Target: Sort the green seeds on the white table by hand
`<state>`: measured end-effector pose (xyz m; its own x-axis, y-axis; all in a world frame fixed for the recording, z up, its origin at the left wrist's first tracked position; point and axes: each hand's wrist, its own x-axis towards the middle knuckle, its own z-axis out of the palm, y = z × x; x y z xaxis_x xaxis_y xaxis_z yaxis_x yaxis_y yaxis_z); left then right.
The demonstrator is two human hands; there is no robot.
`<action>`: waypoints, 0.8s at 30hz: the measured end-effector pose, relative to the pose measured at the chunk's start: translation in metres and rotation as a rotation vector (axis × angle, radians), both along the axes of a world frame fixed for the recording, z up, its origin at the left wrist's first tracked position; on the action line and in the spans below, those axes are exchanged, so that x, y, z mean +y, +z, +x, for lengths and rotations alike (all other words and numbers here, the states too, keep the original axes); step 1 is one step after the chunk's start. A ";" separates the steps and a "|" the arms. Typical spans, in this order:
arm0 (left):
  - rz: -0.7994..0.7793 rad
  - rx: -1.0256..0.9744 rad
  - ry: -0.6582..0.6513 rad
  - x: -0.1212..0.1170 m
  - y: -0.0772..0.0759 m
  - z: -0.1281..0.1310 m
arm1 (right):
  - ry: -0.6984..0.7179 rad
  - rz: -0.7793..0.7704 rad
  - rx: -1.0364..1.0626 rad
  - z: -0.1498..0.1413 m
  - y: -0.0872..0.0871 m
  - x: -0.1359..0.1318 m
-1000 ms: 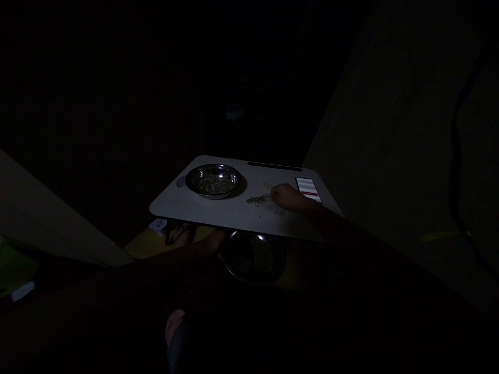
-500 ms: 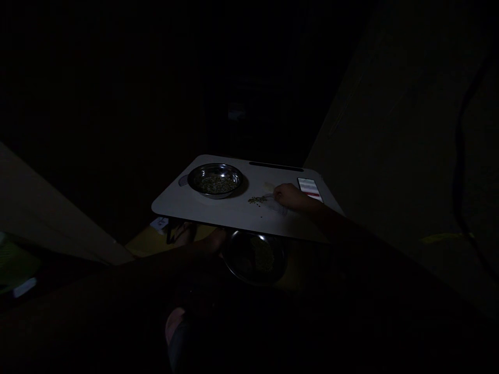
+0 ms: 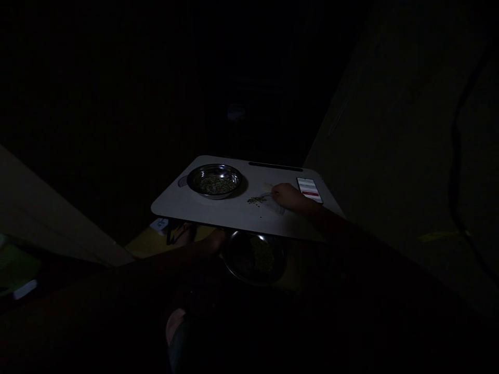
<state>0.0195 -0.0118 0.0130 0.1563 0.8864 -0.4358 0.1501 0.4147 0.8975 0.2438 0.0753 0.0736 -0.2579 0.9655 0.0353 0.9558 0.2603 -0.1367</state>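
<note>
My right hand is over the right half of a small white table, its fingers closed in a pinch. What they hold, if anything, is too small and dark to make out. Just left of the fingertips lies a little heap of greenish seeds or grains, a few of them scattered. A steel bowl with many similar pieces stands on the table's left side. Below the front edge, a second steel bowl contains greenish pieces on its right side. My left hand is at that bowl's upper left rim, its fingers lost in shadow.
A phone with a lit screen lies right of my right hand. Printed markings show on the tabletop, and a dark slot runs along its far edge. A dim wall rises on the right. Most of the room is very dark.
My right hand has shifted very slightly left, with its fingers still pinched. The heap, both bowls and my left hand look the same.
</note>
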 end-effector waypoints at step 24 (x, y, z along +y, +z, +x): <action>0.031 -0.048 -0.001 0.005 -0.007 0.002 | 0.090 -0.011 0.006 0.008 -0.005 0.001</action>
<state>0.0216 -0.0069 0.0063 0.1770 0.8991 -0.4003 0.1072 0.3867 0.9160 0.2521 0.0759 0.0689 -0.3437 0.9387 0.0269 0.9277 0.3439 -0.1452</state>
